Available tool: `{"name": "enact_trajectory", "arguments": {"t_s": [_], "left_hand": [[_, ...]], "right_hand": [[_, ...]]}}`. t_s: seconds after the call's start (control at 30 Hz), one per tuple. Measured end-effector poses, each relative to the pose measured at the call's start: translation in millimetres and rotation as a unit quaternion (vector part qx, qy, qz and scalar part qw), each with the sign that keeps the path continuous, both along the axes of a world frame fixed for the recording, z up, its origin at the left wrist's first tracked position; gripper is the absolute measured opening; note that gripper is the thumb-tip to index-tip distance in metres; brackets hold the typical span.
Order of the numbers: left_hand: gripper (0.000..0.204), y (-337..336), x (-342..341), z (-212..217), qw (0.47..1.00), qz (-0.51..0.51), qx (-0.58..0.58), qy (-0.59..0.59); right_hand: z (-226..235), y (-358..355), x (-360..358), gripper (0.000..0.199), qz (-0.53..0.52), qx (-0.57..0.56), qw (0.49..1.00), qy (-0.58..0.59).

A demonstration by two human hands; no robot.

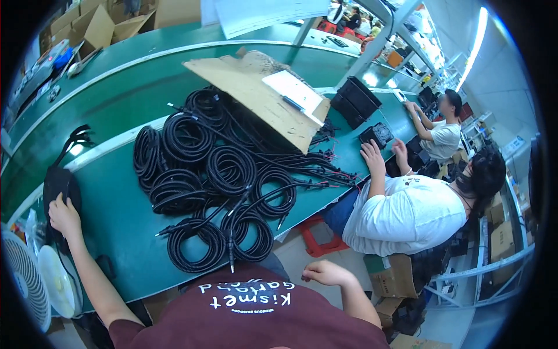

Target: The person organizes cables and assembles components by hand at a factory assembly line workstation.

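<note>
Head view: a flat black pad-like part point(58, 187) lies at the 9 o'clock edge of the green bench point(116, 221), with a black cable point(74, 139) running off its far end toward 11 o'clock. The left hand point(63, 216) rests on the near end of this part, palm down, fingers together and curled over its edge; whether they pinch it cannot be told. The right hand point(326, 272) hangs at 5 o'clock, off the bench and just beside the person's maroon shirt, loosely closed into a fist and holding nothing visible.

Step in hand, as judged: one-handed contact with the black part while the other hand idles. A further move would call for a firm hold on the part's edge and clearance from its trailing cable.

At the bench centre lies a heap of coiled black corrugated cables point(215, 180), their plug ends pointing toward 3 and 6 o'clock. A torn cardboard sheet point(256, 96) covers the heap's far side. At 3 o'clock a seated co-worker in a white shirt point(407, 212) has both hands on the bench. White fans point(35, 285) stand at 8 o'clock.
</note>
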State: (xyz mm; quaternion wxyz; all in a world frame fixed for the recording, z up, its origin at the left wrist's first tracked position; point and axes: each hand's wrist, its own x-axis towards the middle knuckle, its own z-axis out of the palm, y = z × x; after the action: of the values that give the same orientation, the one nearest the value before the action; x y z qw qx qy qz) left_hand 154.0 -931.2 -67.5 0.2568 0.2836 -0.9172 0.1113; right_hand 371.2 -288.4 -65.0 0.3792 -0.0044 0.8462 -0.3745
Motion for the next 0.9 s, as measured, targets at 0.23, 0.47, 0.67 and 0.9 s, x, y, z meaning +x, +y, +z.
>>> {"name": "enact_trajectory", "arguments": {"t_s": [0.23,0.47,0.67,0.9], "left_hand": [[0.036,156,30,1,0.904,-0.363,0.188,0.125],[0.036,186,38,-51,0.892,-0.334,0.305,0.022],[0.035,185,41,-47,0.891,-0.288,0.349,0.025],[0.032,183,20,-41,0.851,-0.277,0.44,0.07]], "right_hand": [[-246,15,72,0.04,-0.294,0.011,0.907,-0.301],[-315,40,105,0.042,-0.44,-0.134,0.854,-0.242],[-324,13,84,0.044,-0.463,-0.2,0.817,-0.281],[-346,-7,-45,0.045,-0.467,-0.239,0.816,-0.243]]}}
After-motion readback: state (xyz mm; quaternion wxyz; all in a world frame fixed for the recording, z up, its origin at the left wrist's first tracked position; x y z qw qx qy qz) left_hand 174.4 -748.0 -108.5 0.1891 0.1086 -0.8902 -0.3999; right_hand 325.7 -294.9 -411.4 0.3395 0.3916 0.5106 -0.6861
